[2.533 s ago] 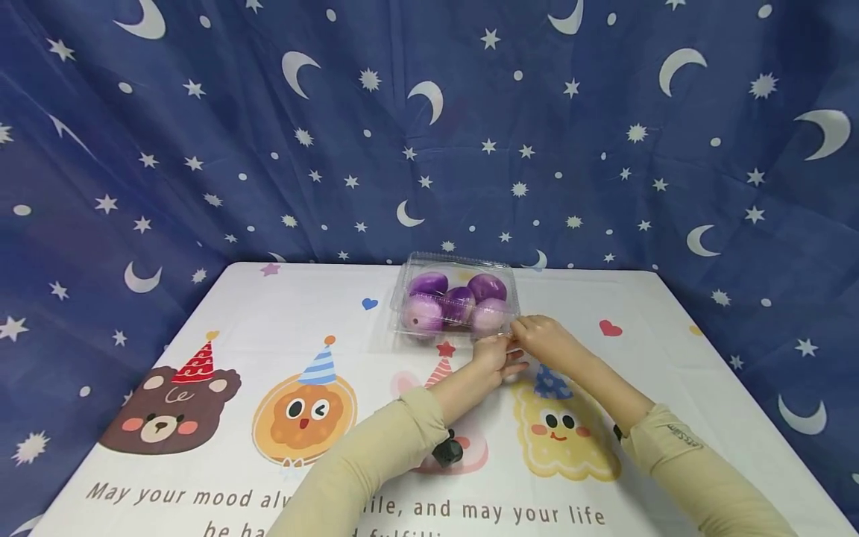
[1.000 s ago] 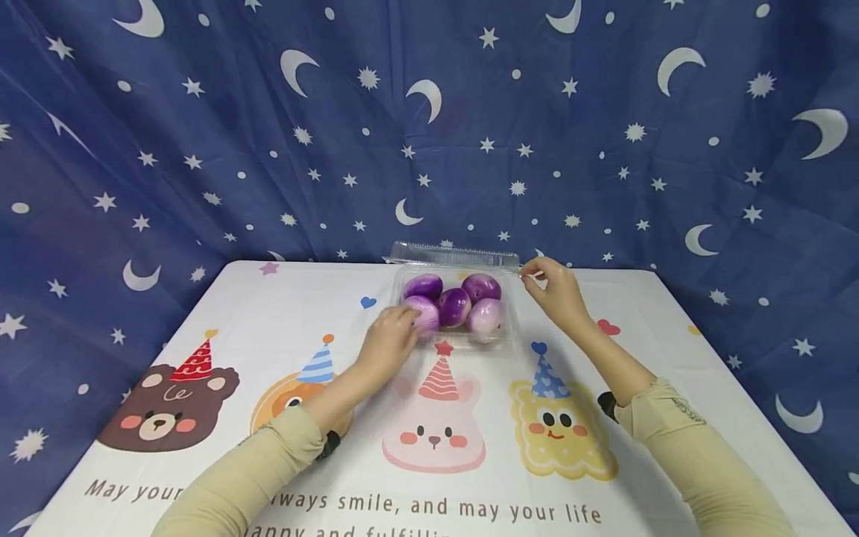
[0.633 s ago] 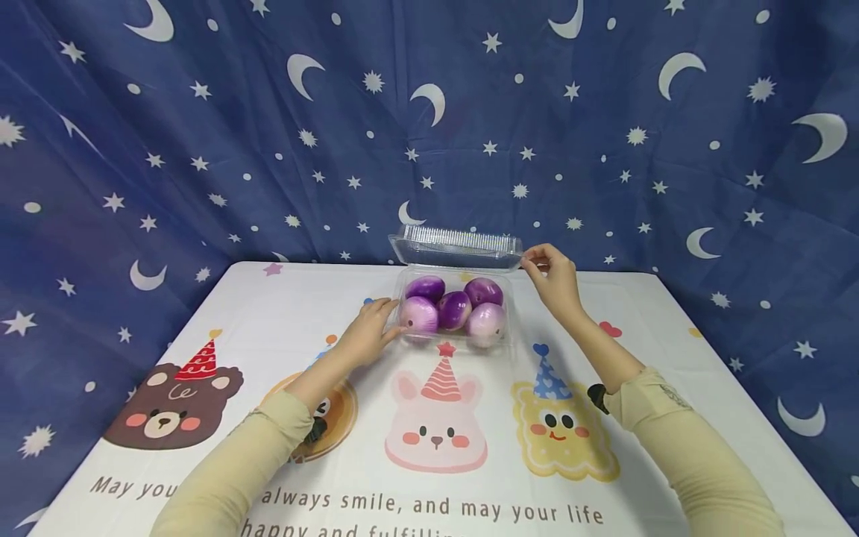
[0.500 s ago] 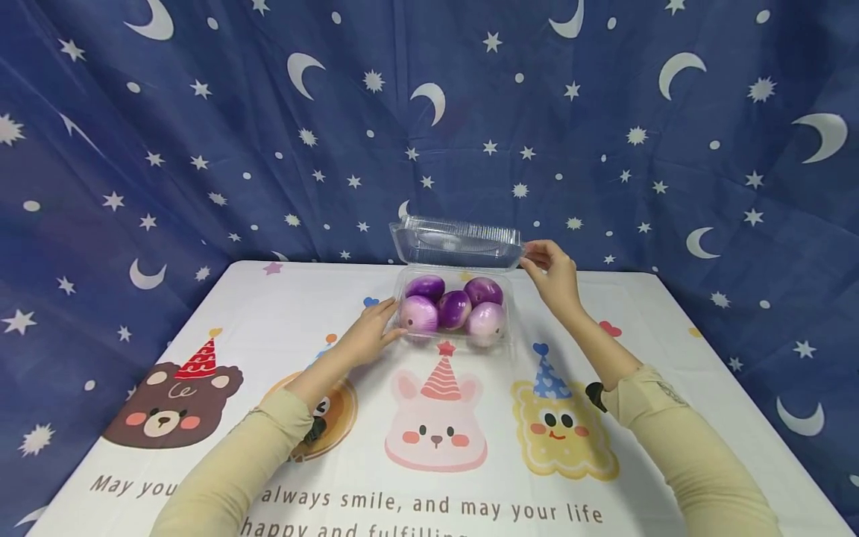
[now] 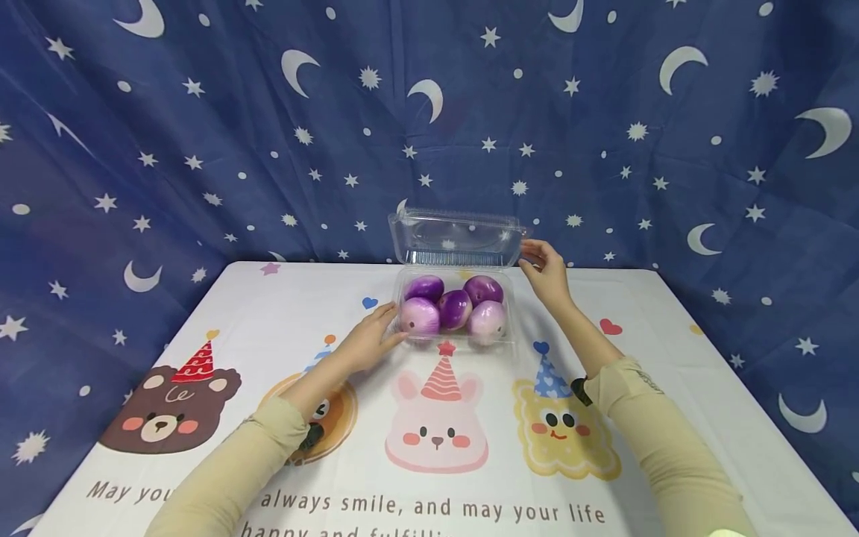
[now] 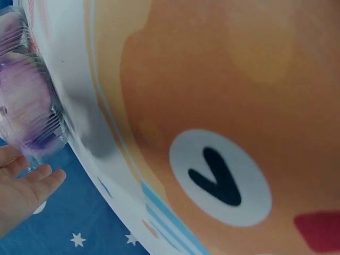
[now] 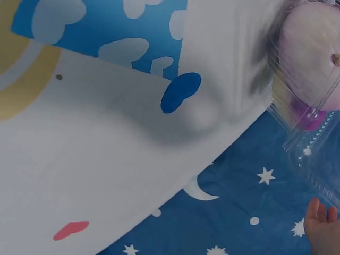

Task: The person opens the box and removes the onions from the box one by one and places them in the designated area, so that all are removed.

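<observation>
My left hand, fingers loosely spread, is at the left side of the clear clamshell box, far on the table. Whether my right hand pinches the raised lid, I cannot tell; springy hinge could reclose it over the onions.

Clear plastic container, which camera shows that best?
The head view: it shows the clear plastic container nearly whole, lid raised, five purple items inside. The left wrist view catches only part of it, at the left edge; the right wrist view only part, at the right edge.
</observation>
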`<state>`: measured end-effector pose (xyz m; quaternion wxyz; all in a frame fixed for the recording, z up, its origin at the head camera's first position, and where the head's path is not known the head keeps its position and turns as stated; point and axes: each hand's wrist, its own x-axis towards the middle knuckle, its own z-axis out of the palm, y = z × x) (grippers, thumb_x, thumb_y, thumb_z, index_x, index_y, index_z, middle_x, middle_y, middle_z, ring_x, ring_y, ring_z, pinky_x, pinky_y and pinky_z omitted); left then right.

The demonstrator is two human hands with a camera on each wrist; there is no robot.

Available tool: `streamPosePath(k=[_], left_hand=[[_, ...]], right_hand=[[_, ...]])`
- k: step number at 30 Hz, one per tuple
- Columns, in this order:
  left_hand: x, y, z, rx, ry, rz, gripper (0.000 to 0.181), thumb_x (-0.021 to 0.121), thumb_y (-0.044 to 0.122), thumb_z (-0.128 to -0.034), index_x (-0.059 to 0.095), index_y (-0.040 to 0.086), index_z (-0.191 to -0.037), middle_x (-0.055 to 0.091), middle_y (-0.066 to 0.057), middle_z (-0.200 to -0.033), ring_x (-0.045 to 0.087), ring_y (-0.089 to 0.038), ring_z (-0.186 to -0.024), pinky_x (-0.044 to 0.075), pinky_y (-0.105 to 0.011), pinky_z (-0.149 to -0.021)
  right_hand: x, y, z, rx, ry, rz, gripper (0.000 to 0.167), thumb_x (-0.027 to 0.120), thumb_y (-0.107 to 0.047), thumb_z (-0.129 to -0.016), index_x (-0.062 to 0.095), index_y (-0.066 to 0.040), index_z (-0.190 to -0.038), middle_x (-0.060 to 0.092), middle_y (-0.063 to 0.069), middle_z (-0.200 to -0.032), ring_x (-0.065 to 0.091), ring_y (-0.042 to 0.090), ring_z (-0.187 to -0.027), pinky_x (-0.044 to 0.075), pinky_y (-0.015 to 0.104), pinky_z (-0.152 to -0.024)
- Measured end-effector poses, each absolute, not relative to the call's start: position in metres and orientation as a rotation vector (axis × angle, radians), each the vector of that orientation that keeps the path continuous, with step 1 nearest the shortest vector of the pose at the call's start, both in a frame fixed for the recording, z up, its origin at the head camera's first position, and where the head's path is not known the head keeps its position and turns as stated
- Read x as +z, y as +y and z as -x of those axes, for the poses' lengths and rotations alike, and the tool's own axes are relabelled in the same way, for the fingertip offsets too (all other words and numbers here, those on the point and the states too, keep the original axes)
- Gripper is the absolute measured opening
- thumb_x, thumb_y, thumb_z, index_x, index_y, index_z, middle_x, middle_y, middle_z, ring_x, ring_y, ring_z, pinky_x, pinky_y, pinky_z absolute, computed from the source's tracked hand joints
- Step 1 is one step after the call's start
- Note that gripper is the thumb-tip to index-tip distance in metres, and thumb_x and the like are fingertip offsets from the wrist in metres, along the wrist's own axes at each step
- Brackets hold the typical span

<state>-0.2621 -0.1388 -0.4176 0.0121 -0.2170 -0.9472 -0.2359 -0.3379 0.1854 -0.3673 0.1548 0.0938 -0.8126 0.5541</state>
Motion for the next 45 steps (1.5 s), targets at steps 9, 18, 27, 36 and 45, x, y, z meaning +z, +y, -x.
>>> streamPosePath(k=[9, 18, 27, 36, 45], left_hand=[[-0.425, -0.141, 0.247, -0.655, -2.885, 0.809, 0.066, 0.061, 0.03, -0.091, 0.037, -0.006, -0.141, 0.036, -0.023, -0.147, 0.039, -0.041, -0.132, 0.034, -0.049, -0.11], [-0.425, -0.141, 0.243, -0.505, -2.856, 0.899, 0.062, 0.062, 0.032, -0.0899, 0.045, -0.004, -0.137, 0.045, -0.021, -0.142, 0.046, -0.039, -0.128, 0.037, -0.048, -0.107], [-0.422, -0.148, 0.231, -0.537, -2.811, 0.955, 0.059, 0.065, 0.032, -0.0873, 0.05, -0.002, -0.134, 0.047, -0.02, -0.141, 0.045, -0.04, -0.129, 0.038, -0.05, -0.106], [-0.418, -0.15, 0.219, -0.489, -2.807, 0.976, 0.059, 0.067, 0.031, -0.0848, 0.052, -0.001, -0.132, 0.049, -0.019, -0.139, 0.044, -0.038, -0.13, 0.039, -0.049, -0.106], [-0.418, -0.144, 0.217, -0.415, -2.798, 1.002, 0.059, 0.065, 0.03, -0.087, 0.049, -0.002, -0.134, 0.047, -0.019, -0.141, 0.04, -0.039, -0.133, 0.041, -0.048, -0.104]], right_hand=[[-0.373, 0.183, 0.335, 1.655, -2.36, -0.226, 0.036, 0.045, 0.003, -0.095, 0.044, 0.013, -0.13, 0.047, 0.029, -0.133, 0.046, 0.04, -0.127, 0.039, 0.045, -0.107], [-0.401, 0.185, 0.349, 1.683, -2.455, -0.249, 0.033, 0.029, -0.006, -0.103, 0.028, 0.008, -0.132, 0.039, 0.03, -0.14, 0.038, 0.039, -0.133, 0.038, 0.05, -0.105], [-0.403, 0.184, 0.35, 1.544, -2.447, -0.243, 0.037, 0.035, -0.012, -0.102, 0.03, 0.006, -0.134, 0.049, 0.029, -0.132, 0.048, 0.04, -0.123, 0.044, 0.047, -0.101], [-0.4, 0.187, 0.356, 1.468, -2.417, -0.268, 0.035, 0.04, -0.005, -0.1, 0.042, 0.01, -0.132, 0.052, 0.031, -0.125, 0.05, 0.041, -0.118, 0.042, 0.048, -0.102], [-0.39, 0.195, 0.344, 1.637, -2.51, -0.298, 0.044, 0.036, -0.002, -0.1, 0.027, 0.013, -0.141, 0.037, 0.034, -0.138, 0.045, 0.047, -0.122, 0.045, 0.045, -0.1]])
